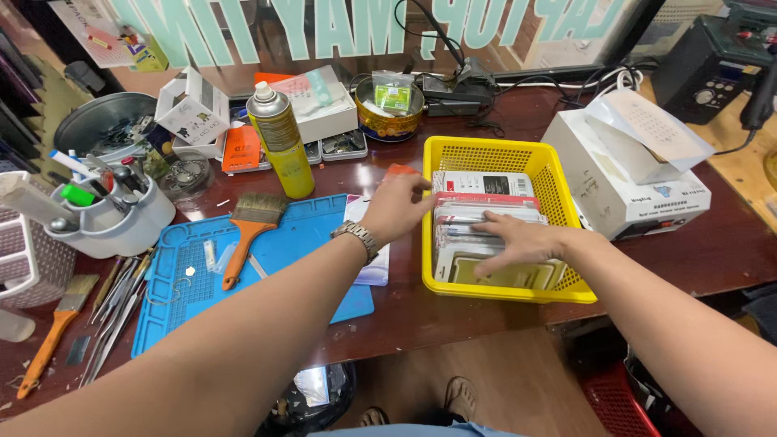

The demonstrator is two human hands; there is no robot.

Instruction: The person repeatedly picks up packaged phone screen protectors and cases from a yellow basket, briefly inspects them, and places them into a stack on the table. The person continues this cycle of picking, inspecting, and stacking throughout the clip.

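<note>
A yellow plastic basket (566, 202) stands on the dark wooden desk, filled with several flat packets standing in a row (486, 209). My right hand (522, 240) lies on the front packets, fingers spread among them. My left hand (398, 206), with a metal watch at the wrist, grips the basket's left rim near its far corner.
A blue work mat (291, 243) with an orange-handled brush (247, 231) lies left of the basket. A yellow spray can (279, 137), a white tool holder (105, 214), small boxes and a tin (390, 109) crowd the back. A white box (623, 174) stands right of the basket.
</note>
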